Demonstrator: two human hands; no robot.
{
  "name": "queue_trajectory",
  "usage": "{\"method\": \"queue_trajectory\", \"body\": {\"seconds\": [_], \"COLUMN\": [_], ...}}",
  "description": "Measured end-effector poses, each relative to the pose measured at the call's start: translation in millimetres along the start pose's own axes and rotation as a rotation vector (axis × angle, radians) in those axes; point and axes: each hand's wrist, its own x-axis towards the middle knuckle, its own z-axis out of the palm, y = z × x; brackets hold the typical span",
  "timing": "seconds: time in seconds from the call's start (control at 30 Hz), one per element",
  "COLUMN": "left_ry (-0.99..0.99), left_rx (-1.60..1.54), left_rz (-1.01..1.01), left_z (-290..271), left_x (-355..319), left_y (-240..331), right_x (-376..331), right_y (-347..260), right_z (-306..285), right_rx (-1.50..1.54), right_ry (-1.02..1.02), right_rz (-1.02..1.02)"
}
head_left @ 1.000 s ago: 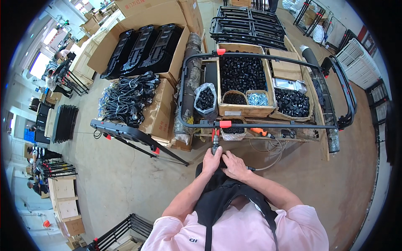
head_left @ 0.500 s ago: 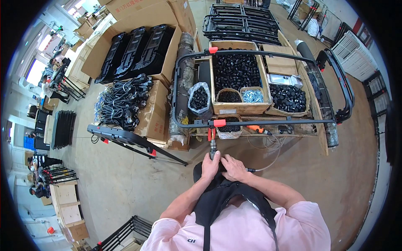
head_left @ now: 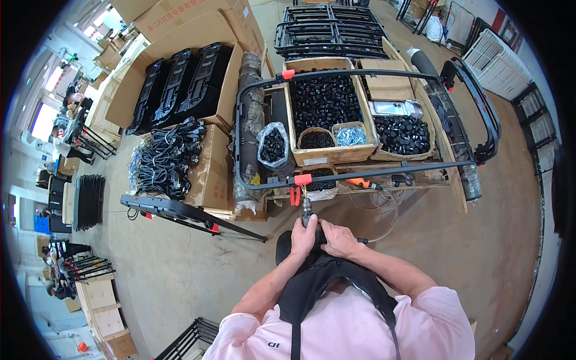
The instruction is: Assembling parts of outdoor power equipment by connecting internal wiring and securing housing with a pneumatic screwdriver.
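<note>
Both of my hands are closed around a power drill (head_left: 308,210), its chuck facing away from me. My left hand (head_left: 302,237) wraps the body, thumb along the top; my right hand (head_left: 338,239) grips close beside it. The drill's bit reaches toward a red clip (head_left: 303,179) on the near bar of a black rectangular frame (head_left: 384,171). Whether the tip touches the clip or bar is too small to tell. A pair of red handles (head_left: 295,195) hangs just left of the bit. The drill's rear is hidden by my hands.
Under the frame, a wooden box (head_left: 367,149) holds black caps and silver screws. A plastic bag (head_left: 277,162) of small black parts stands left of it. An orange tool (head_left: 358,182) and a looped hose (head_left: 393,222) lie right. Coiled cables (head_left: 167,157) top a carton at left.
The frame and boxes have shifted left in view as my head turned slightly. My hands keep their hold on the drill, which has barely moved in the picture.
</note>
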Motion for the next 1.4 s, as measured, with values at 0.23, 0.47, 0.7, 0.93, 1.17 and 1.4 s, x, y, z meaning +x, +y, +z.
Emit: {"method": "queue_trajectory", "body": {"seconds": [0.23,0.47,0.7,0.93,1.17,1.4], "left_ry": [-0.019,-0.017,-0.048,-0.094,-0.203,-0.329], "left_rx": [0.027,0.086,0.019,-0.009,-0.011,0.014], "left_rz": [0.004,-0.015,-0.038,-0.049,-0.061,-0.097], "left_z": [0.8,0.2,-2.4,-1.8,-10.9,-20.9], "left_x": [9.6,12.3,15.4,20.7,20.1,13.4], "left_y": [3.7,14.9,26.5,7.5,-1.2,0.3], "right_x": [6.1,10.6,14.9,13.9,9.7,1.2], "right_y": [1.7,0.2,-5.7,-13.4,-16.6,-19.5], "right_z": [-5.0,-11.2,-17.3,-11.0,-7.3,-2.5], "right_rx": [0.021,-0.010,0.011,-0.021,-0.012,-0.038], "right_ry": [-0.005,-0.025,-0.035,0.033,0.057,0.086], "right_rz": [0.019,0.059,0.083,-0.009,-0.012,0.032]}}
